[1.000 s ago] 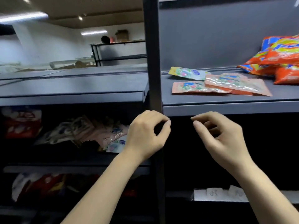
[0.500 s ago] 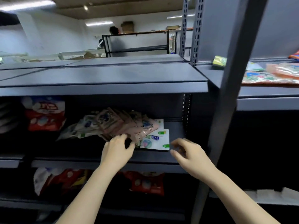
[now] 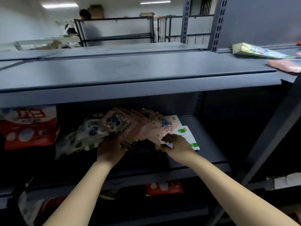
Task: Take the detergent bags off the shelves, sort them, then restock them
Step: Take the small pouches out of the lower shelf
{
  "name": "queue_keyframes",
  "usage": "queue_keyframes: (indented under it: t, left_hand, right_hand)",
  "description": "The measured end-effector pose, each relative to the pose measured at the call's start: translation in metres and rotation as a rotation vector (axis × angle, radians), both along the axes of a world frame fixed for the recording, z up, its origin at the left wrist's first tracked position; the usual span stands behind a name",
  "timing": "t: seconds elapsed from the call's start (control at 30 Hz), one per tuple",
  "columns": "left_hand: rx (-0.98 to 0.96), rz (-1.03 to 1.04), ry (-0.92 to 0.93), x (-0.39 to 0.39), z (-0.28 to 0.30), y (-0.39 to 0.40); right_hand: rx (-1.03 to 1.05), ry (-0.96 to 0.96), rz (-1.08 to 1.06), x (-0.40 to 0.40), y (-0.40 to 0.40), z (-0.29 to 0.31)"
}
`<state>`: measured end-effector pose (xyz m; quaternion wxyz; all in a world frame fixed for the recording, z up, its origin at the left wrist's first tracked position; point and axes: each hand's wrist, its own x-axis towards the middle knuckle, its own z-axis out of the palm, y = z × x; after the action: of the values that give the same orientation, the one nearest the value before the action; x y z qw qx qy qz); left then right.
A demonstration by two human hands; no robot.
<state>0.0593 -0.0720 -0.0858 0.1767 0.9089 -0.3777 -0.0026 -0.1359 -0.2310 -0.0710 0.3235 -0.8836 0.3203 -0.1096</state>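
Left hand (image 3: 111, 148): frame centre, fingers spread on pink detergent bags (image 3: 130, 126).
Right hand (image 3: 176, 144): pinching the pink bags' lower edge.
Middle shelf (image 3: 203, 144): carrying bags.

1. Pink detergent bags (image 3: 130, 126) lie fanned and overlapping on the middle shelf (image 3: 203, 144) (blue print on each).
2. White-and-green bags (image 3: 185, 132) lie flat just right of them, partly underneath.
3. White bags with blue logos (image 3: 91, 132) slump to their left.
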Motion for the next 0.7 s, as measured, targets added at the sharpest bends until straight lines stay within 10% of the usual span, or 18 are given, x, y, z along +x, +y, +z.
queue_keyframes:
  t: [0.43,0.7]
  left_hand:
    - [0.162,-0.212,-0.147,0.060,-0.013,-0.023]
    - [-0.093,-0.365,-0.152,0.056,-0.015,0.003]
  right_hand:
    - [-0.042,-0.049,-0.025,0.037,0.010,0.001]
    - [-0.073,-0.003,-0.021,0.092,0.013,0.007]
